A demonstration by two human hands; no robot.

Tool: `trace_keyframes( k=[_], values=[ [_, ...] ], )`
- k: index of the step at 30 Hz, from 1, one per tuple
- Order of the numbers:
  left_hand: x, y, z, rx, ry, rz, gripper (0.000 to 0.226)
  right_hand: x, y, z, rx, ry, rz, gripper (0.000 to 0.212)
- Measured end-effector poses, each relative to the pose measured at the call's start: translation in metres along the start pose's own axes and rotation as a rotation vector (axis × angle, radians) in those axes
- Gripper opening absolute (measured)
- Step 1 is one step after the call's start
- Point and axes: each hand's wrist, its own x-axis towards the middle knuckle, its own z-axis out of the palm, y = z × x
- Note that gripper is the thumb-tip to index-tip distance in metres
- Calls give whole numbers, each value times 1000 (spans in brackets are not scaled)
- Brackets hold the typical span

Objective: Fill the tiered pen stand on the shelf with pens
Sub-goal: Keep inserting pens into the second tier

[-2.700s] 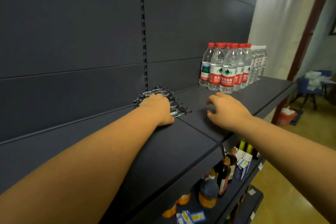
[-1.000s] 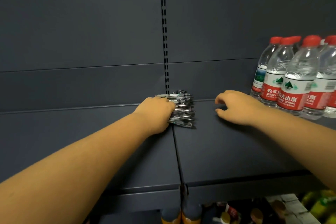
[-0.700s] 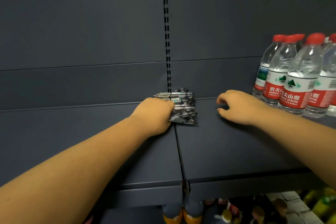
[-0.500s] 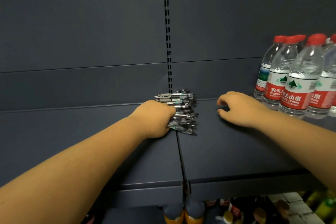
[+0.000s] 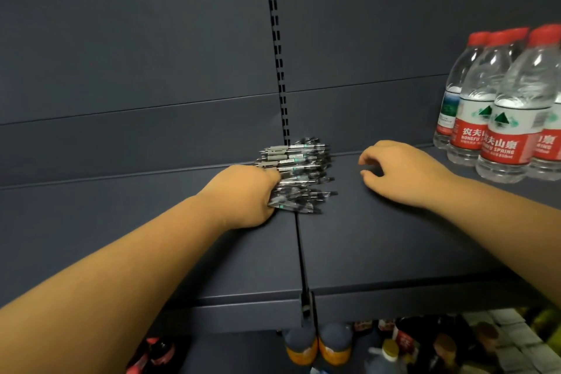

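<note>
A pile of clear pens with grey grips and black tips (image 5: 303, 158) lies on the dark shelf (image 5: 394, 246) against the back panel, at the seam between two shelf boards. My left hand (image 5: 243, 197) is closed around the near part of the pile, with a bundle of pens sticking out to the right of its fingers. To the right of the pens, my right hand (image 5: 400, 173) rests on the shelf with fingers curled and apart, holding nothing. No tiered pen stand is in view.
Several water bottles with red caps and red labels (image 5: 498, 118) stand at the right end of the shelf. Below the shelf edge, a lower shelf holds dark bottles with orange labels (image 5: 318, 346) and other goods.
My left hand has tightened on the near pens and drawn that bundle slightly toward the shelf front, apart from the rest. My right hand has barely moved.
</note>
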Motion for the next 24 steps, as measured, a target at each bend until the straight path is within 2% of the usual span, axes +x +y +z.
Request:
trace_keyframes(
  k=[5, 10, 18, 24],
  values=[
    [4, 10, -6, 7, -52, 50, 19, 2, 2, 1, 17, 8, -1, 29],
    [12, 13, -11, 27, -32, 137, 16, 2, 5, -1, 28, 6, 1, 29],
    [29, 17, -12, 23, -137, 102, 10, 4, 11, -12, 3, -2, 10, 29],
    [31, 17, -14, 13, -148, 63, 10, 5, 9, -17, -19, -1, 3, 28]
  ],
)
